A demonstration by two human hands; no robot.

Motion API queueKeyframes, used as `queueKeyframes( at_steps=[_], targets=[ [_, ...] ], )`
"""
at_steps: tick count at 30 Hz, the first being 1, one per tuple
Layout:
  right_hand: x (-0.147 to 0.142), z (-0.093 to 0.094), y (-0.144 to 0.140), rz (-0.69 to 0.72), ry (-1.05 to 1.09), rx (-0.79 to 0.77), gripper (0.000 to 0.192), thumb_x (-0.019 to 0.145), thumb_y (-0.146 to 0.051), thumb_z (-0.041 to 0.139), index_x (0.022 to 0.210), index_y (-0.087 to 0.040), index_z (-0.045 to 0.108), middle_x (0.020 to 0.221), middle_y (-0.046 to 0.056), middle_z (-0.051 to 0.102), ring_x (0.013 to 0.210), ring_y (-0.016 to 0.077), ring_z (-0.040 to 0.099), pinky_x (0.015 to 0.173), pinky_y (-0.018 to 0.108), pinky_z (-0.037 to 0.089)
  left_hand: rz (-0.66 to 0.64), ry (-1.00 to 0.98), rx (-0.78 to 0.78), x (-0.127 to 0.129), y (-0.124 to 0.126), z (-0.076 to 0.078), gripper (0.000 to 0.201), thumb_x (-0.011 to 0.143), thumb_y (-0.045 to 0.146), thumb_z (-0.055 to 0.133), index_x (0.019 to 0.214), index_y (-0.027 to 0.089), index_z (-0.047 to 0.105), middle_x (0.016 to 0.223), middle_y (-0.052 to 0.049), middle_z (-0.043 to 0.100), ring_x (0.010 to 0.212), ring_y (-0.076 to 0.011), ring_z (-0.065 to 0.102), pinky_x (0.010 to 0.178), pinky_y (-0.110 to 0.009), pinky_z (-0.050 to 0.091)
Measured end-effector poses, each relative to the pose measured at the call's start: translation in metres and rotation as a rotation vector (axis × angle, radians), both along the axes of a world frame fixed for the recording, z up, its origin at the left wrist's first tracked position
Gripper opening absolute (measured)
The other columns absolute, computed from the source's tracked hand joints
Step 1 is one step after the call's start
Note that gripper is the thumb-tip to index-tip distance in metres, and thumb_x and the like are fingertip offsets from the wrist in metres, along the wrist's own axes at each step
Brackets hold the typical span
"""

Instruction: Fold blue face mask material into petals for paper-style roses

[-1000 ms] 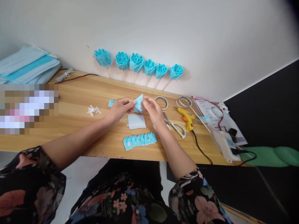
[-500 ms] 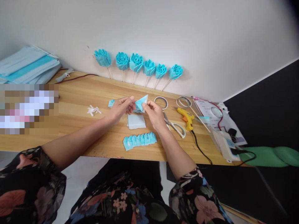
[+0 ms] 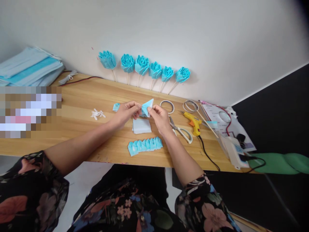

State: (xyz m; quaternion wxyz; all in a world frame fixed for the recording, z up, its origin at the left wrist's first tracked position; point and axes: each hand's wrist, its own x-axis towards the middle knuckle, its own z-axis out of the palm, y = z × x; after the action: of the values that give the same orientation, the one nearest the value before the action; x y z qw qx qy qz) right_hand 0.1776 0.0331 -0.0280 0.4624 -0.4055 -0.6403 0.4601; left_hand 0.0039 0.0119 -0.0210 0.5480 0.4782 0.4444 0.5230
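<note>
1. Left hand (image 3: 125, 112): fingers pinched shut on the left edge of a folded blue fabric piece (image 3: 146, 108), raised just above the wooden table (image 3: 79, 96)
2. Right hand (image 3: 160, 117): thumb and forefinger closed on the right side of the same piece, its pointed corner sticking up and to the right
3. Location of the piece: mid-table, between both hands, directly over a stack of pale cut squares (image 3: 142, 126); nearer the table's front edge lies a row of finished pleated blue petals (image 3: 145, 145)
4. Handling note (judgement): the fold looks best kept by pinching close to the crease with both thumbs, edges aligned before pressing, fabric taut so the point stays sharp; thin material like this likely springs open if grip is loosened
5. Far side, against the wall: six blue fabric roses on sticks (image 3: 142, 66)
6. Right of the hands: white-handled scissors (image 3: 182, 130), yellow glue gun (image 3: 193, 121) with black cord, tape rolls (image 3: 167, 105), wooden skewer
7. Far left: stack of blue face masks (image 3: 29, 66); small white scraps (image 3: 98, 113) left of the hands
8. Writing: printed sheet at far right, text too small to read; one patch at left is pixelated; no brand legible
</note>
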Motion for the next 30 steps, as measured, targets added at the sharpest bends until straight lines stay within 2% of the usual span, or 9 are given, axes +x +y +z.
queueKeyframes(
  at_steps=[8, 16, 20, 23, 26, 30],
  targets=[
    [0.0003, -0.0007, 0.0006, 0.034, 0.000, 0.001, 0.034, 0.085, -0.045, 0.066, 0.066, -0.021, 0.053, 0.062, -0.005, 0.054, 0.063, 0.0105, 0.048, 0.064, 0.026, 0.037, 0.017, -0.032, 0.024, 0.0001, 0.0008, -0.0025, 0.027, 0.075, 0.039, 0.076, 0.073, 0.015, 0.064, 0.066, -0.001, 0.066, 0.055, -0.0092, 0.055, 0.057, -0.023, 0.045],
    [0.0000, -0.0034, 0.0013, 0.040, -0.018, 0.006, 0.036, 0.085, -0.050, 0.066, 0.067, -0.021, 0.054, 0.063, -0.004, 0.054, 0.064, 0.0110, 0.049, 0.065, 0.026, 0.038, 0.010, -0.032, 0.013, 0.0007, -0.0007, 0.0006, 0.027, 0.079, 0.038, 0.075, 0.073, 0.014, 0.063, 0.066, -0.001, 0.066, 0.055, -0.0092, 0.056, 0.057, -0.023, 0.046],
    [-0.0004, -0.0022, 0.0004, 0.040, -0.011, 0.009, 0.035, 0.085, -0.048, 0.066, 0.066, -0.021, 0.053, 0.063, -0.004, 0.054, 0.063, 0.0107, 0.048, 0.063, 0.026, 0.038, -0.059, -0.002, -0.023, 0.0022, -0.0032, 0.0039, 0.033, 0.081, 0.046, 0.074, 0.077, 0.015, 0.064, 0.067, -0.003, 0.067, 0.056, -0.0109, 0.058, 0.055, -0.024, 0.045],
    [-0.0008, -0.0017, -0.0003, 0.048, -0.013, 0.019, 0.034, 0.085, -0.046, 0.066, 0.066, -0.021, 0.053, 0.062, -0.004, 0.055, 0.062, 0.0106, 0.048, 0.062, 0.026, 0.038, -0.104, 0.061, -0.002, 0.0024, -0.0035, 0.0039, 0.035, 0.076, 0.047, 0.078, 0.074, 0.014, 0.067, 0.063, -0.002, 0.065, 0.056, -0.0101, 0.056, 0.056, -0.024, 0.044],
    [-0.0007, -0.0014, -0.0009, 0.055, -0.011, 0.027, 0.032, 0.085, -0.044, 0.067, 0.066, -0.021, 0.054, 0.063, -0.004, 0.056, 0.062, 0.0104, 0.049, 0.062, 0.026, 0.039, -0.065, 0.081, 0.004, 0.0011, -0.0021, 0.0016, 0.035, 0.071, 0.045, 0.082, 0.069, 0.013, 0.068, 0.061, -0.001, 0.065, 0.056, -0.0096, 0.054, 0.056, -0.024, 0.043],
    [0.0009, -0.0006, 0.0003, -0.003, 0.007, 0.014, 0.029, 0.084, -0.044, 0.068, 0.068, -0.020, 0.058, 0.063, -0.004, 0.056, 0.063, 0.0102, 0.050, 0.063, 0.025, 0.040, -0.043, 0.045, -0.011, -0.0013, 0.0006, -0.0014, 0.031, 0.070, 0.041, 0.082, 0.067, 0.014, 0.068, 0.061, -0.001, 0.065, 0.056, -0.0093, 0.054, 0.058, -0.024, 0.042]
  ],
)
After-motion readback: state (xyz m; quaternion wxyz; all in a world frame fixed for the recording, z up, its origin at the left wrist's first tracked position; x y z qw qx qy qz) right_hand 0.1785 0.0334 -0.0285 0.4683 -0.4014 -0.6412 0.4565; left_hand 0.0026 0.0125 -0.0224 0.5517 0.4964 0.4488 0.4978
